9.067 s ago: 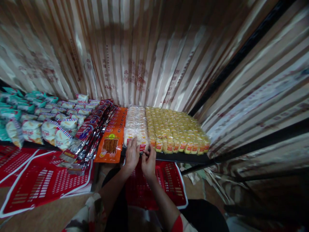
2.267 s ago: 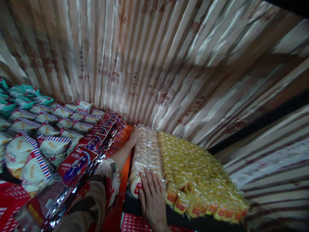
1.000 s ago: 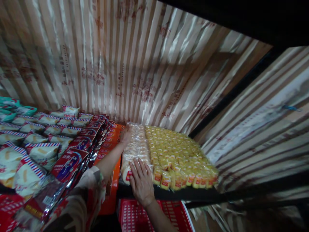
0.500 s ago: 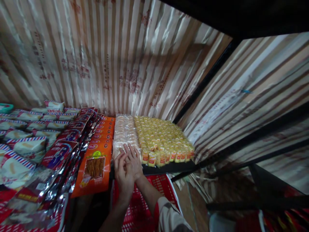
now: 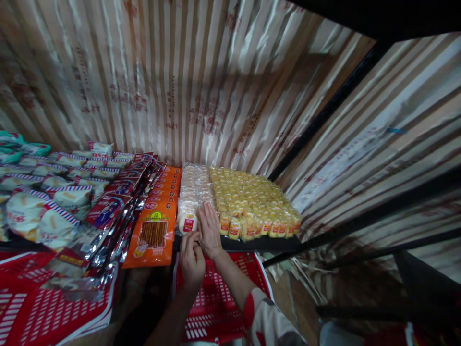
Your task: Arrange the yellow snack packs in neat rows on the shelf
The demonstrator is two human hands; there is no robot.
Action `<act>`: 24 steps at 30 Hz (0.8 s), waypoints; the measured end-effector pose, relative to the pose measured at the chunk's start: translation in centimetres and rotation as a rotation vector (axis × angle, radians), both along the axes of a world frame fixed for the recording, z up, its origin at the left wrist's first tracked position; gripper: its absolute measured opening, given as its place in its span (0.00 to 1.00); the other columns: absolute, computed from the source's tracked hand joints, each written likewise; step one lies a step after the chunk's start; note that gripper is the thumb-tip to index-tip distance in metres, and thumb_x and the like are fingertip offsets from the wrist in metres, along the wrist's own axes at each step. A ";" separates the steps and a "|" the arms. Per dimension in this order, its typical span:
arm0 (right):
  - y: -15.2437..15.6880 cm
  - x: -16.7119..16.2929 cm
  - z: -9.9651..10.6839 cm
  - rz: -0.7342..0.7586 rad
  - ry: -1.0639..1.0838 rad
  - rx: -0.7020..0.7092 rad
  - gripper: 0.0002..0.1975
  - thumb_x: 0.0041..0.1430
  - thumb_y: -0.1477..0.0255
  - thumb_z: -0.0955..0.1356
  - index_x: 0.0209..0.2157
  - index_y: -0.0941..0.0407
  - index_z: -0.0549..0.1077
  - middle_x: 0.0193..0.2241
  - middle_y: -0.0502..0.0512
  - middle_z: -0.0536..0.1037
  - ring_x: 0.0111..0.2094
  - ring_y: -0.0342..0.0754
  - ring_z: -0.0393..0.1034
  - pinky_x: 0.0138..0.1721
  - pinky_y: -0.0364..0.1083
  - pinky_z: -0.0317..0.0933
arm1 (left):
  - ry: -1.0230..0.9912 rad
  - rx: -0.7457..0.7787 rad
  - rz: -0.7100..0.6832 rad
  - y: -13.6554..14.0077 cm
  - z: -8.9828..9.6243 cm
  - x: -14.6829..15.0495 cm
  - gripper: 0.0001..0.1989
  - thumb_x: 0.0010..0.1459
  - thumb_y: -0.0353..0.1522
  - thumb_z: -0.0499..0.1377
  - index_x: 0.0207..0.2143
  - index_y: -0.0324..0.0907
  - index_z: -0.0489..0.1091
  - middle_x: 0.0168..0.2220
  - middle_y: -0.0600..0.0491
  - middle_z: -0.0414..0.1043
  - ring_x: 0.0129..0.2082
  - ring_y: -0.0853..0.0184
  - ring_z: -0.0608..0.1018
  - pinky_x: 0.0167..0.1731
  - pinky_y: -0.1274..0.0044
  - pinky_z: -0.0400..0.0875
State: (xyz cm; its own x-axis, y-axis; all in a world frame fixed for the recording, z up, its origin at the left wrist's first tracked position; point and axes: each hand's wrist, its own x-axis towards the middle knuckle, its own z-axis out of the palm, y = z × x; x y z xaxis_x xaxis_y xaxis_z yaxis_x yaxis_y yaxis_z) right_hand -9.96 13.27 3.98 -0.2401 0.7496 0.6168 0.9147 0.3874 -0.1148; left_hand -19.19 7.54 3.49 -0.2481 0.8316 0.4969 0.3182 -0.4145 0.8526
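White packs [image 5: 196,185], several rows, on the black shelf [image 5: 268,244], between orange bags [image 5: 156,230] at left and yellow packs [image 5: 254,202] at right; right hand [image 5: 209,229] laid on their near right part, fingers extended and close together, gripping nothing. Left hand [image 5: 192,257], half curled at the near edge of the same packs, just beside the right wrist (whether it has hold of anything cannot be told). Also present: dark red bags [image 5: 108,211] and striped bags [image 5: 59,216] farther left, a red basket [image 5: 239,288] below the hands.
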 end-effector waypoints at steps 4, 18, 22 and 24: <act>-1.2 0.6 1.1 0.044 0.058 0.019 0.25 0.59 0.76 0.58 0.59 0.60 0.57 0.63 0.65 0.52 0.65 0.54 0.38 0.59 0.59 0.47 | 0.070 0.084 -0.027 0.2 -0.2 0.0 0.15 0.55 0.22 0.46 0.40 0.41 0.68 0.38 0.49 0.72 0.41 0.66 0.75 0.42 0.73 0.72; -11.2 13.6 1.3 -0.288 0.181 -0.085 0.16 0.60 0.74 0.60 0.48 0.51 0.70 0.47 0.58 0.68 0.49 0.51 0.64 0.49 0.53 0.65 | 0.553 0.245 -0.429 -1.3 -0.9 4.8 0.22 0.53 0.21 0.46 0.49 0.38 0.68 0.54 0.45 0.65 0.52 0.60 0.68 0.50 0.67 0.68; -10.5 13.8 1.2 -0.226 0.261 -0.158 0.17 0.62 0.74 0.58 0.49 0.53 0.70 0.43 0.58 0.71 0.46 0.48 0.67 0.47 0.49 0.66 | 0.661 0.222 -0.390 -1.5 -1.3 5.8 0.22 0.54 0.22 0.46 0.50 0.37 0.67 0.55 0.45 0.64 0.53 0.60 0.67 0.52 0.67 0.67; -9.8 13.2 1.2 -0.211 0.293 -0.160 0.17 0.62 0.74 0.58 0.50 0.54 0.69 0.42 0.58 0.71 0.45 0.47 0.68 0.47 0.48 0.66 | 0.702 0.216 -0.352 -1.5 -1.2 6.2 0.22 0.54 0.22 0.46 0.51 0.35 0.66 0.55 0.44 0.64 0.54 0.60 0.67 0.52 0.68 0.66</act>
State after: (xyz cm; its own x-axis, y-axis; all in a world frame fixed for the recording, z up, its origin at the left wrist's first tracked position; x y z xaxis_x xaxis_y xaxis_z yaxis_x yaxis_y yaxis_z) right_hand 3.27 3.45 5.16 0.0986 0.8558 0.5078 0.8918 0.1504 -0.4266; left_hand -13.03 6.07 2.32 0.4393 0.6709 0.5974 0.5692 -0.7224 0.3927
